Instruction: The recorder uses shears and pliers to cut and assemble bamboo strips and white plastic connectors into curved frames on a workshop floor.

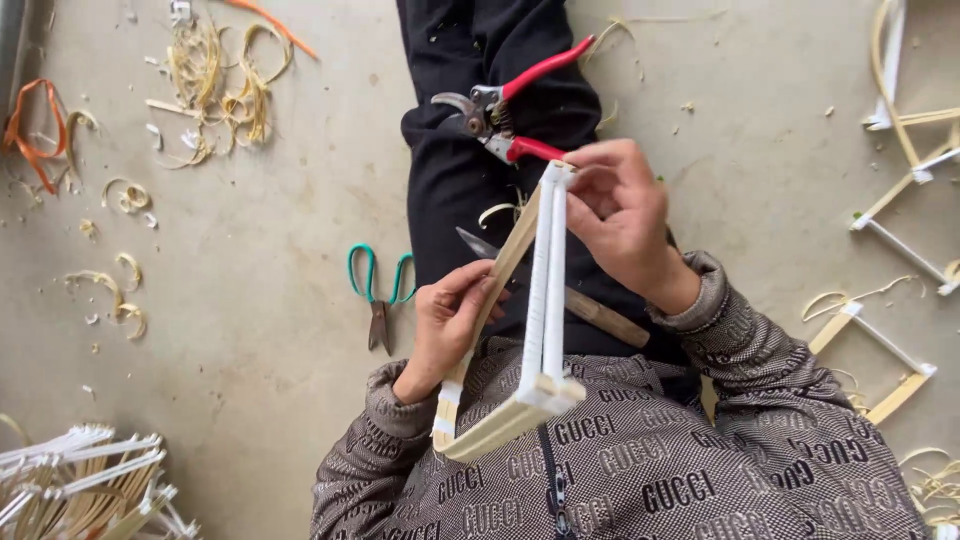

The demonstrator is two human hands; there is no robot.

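Item: triangular frame of pale split-bamboo strips with white tape wrapping [535, 330], held upright over the person's lap, its apex pointing away from the body and its broad base close to the chest. Two sides are wound in white; the third is bare wood.

Hold: left hand [450, 325] closed around the bare wooden side, low down; right hand [620, 215] pinched shut on the white-wrapped apex. The hands are apart, one at each end.

Handling, as judged: light, fairly stiff along each strip, springy at the corners, where the bound joints look like the weak points. The tape should give a surer grip than bare bamboo; best taken by the sides, not the corners.

On the lap: red-handled pruning shears [505, 115], lying on the black trousers just beyond the apex; a knife with a wooden handle [560, 290] lying across the lap behind the frame.

On the floor: small scissors with green loop handles [380, 295], just left of the lap. Curled bamboo shavings [215, 85] toward the far left corner. Orange strap [30, 130] at the left edge. Bundle of white-wrapped strips [80, 480] at the near left corner. Similar finished frames [900, 230] along the right edge.

Surface and room: bare grey concrete floor [260, 350], dusty, littered with trimmings; walls not in view.
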